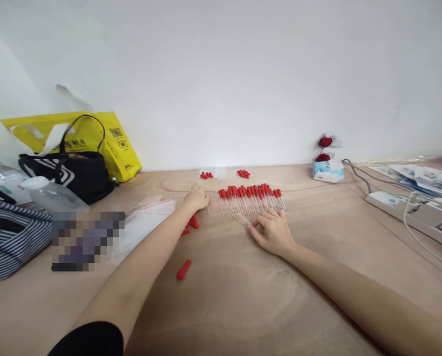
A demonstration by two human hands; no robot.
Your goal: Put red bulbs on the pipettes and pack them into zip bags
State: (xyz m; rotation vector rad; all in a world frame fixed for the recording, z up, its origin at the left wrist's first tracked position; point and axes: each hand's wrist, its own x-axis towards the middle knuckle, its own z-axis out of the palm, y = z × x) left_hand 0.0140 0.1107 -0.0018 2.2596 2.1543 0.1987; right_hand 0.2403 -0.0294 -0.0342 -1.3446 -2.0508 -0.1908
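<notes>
A row of thin clear tubes with red bulbs lies across the middle of the wooden table. My right hand rests just in front of the row, its thumb and fingers closed round a thin clear tube. Farther left, my left hand reaches over several bare clear tubes; its fingertips are bent down, and whether they grip one is hidden. Several loose red bulbs lie beside the left wrist. One more red bulb sits alone nearer the front.
Small bags with red bulbs lie near the wall. Clear plastic bags are under the left forearm's side. A yellow bag, black bag and bottles stand left. A tissue pack and power strip are right.
</notes>
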